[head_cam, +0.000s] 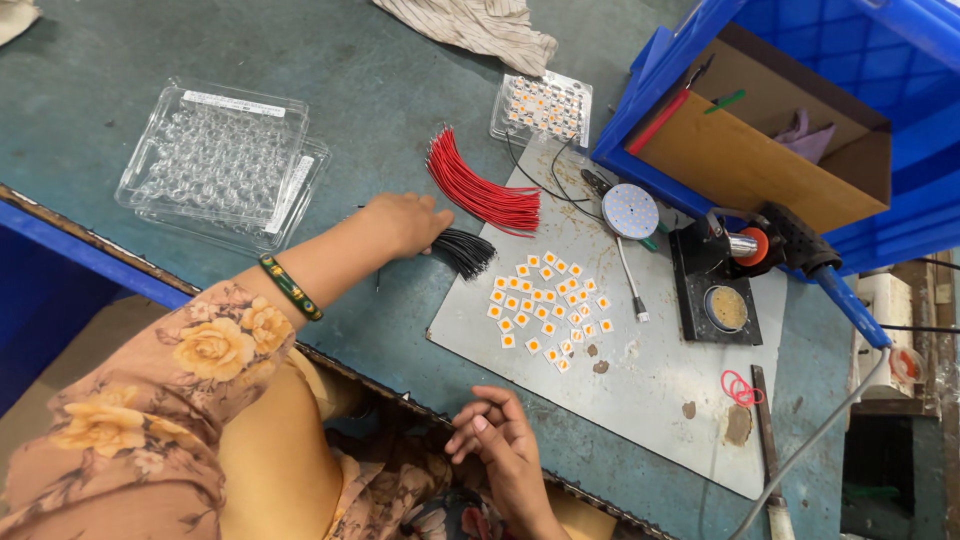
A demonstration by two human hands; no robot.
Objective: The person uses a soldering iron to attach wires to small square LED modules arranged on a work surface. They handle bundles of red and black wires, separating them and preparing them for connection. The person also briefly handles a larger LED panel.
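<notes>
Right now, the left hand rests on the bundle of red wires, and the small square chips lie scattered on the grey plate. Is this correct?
Not quite. In the head view the left hand rests on the bundle of black wires; the red wires lie beside it, untouched. The small square chips do lie scattered on the grey plate.

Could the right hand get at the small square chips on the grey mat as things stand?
Probably yes. The right hand rests at the table's near edge, apparently empty, and the mat between it and the square chips is bare. The left hand is off at the black wires.
</notes>
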